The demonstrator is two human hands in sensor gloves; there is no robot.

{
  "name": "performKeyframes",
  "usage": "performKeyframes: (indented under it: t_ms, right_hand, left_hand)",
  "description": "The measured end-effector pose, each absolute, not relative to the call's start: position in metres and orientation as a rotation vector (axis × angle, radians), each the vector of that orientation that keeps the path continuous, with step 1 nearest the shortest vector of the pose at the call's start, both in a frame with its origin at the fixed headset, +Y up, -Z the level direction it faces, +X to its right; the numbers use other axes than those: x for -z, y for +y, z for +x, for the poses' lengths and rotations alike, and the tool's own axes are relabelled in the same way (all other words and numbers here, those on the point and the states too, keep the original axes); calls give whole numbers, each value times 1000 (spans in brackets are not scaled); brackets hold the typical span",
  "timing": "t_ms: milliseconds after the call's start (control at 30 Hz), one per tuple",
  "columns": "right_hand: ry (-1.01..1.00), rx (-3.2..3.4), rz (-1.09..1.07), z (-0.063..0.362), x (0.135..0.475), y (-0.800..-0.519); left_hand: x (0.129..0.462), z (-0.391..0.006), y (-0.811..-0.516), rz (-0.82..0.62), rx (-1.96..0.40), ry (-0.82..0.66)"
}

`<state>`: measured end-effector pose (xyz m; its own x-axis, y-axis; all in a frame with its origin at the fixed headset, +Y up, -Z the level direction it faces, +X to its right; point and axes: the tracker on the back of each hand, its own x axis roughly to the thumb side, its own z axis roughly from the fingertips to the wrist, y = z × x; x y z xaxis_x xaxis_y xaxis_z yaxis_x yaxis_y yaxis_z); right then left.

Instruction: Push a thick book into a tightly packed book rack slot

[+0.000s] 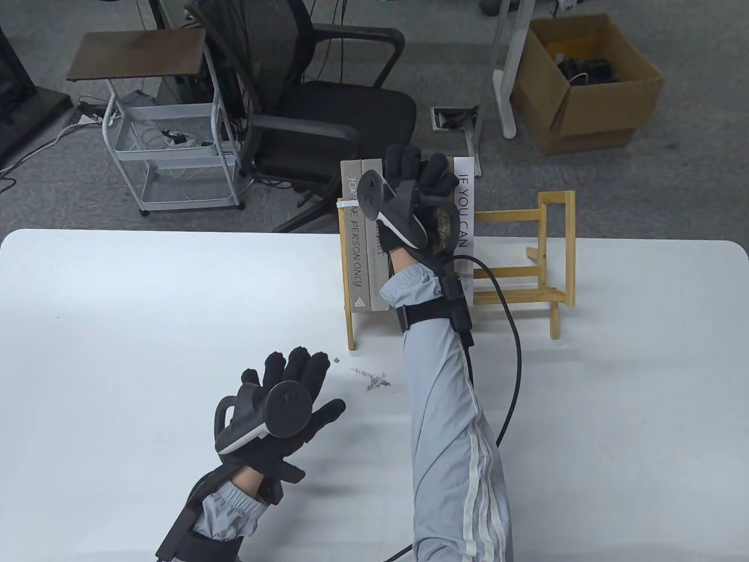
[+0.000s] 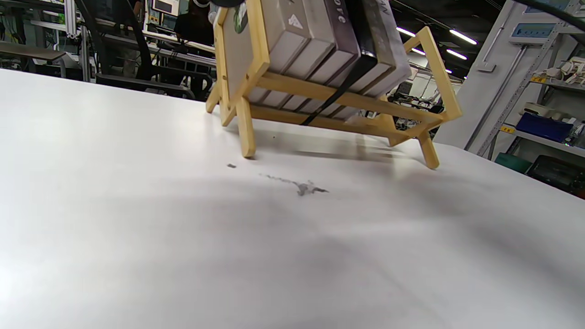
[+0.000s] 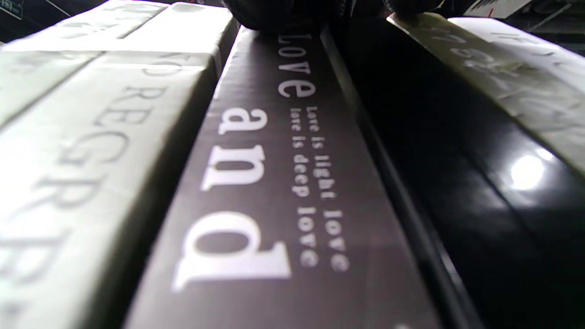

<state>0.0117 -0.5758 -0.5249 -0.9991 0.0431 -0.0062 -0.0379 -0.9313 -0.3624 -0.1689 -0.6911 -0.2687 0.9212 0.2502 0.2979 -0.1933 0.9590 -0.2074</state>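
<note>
While the left hand (image 1: 281,404) lies flat and spread on the desk (image 1: 117,328) well short of the wooden book rack (image 1: 526,257), the right hand (image 1: 418,193) presses spread fingers (image 1: 404,161) on the dark book (image 3: 283,183) wedged upright between pale neighbours, spine running rackward.

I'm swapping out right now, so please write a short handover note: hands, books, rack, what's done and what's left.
Right hand: reaching over the rack, fingers on the tops of the middle books; the exact grip is hidden.
Left hand: open, palm down over the table, holding nothing.
Books: packed at the rack's left end; the brown book and a black book sit between grey books and a white book.
Done: all books stand in the rack.
Left: check the brown book is fully seated; withdraw the hand.
</note>
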Motion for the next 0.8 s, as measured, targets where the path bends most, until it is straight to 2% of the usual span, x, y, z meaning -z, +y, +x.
performKeyframes:
  t_ms: [400,467,667,800]
  right_hand:
    - [-501,-3011,62,16,519,-580]
    - [-551,-2977,102,18,514,-576]
    - [-501,-2823,249,25,478,-554]
    - [-356,-2826,334,35,447,-539]
  left_hand:
    - [270,-169,-694,-185,-235,-326]
    - [270,-169,-694,-189,-235,-329]
    - [270,-168,-694,-188,-244,-338]
    - [270,-168,-694,-185,-248,-343]
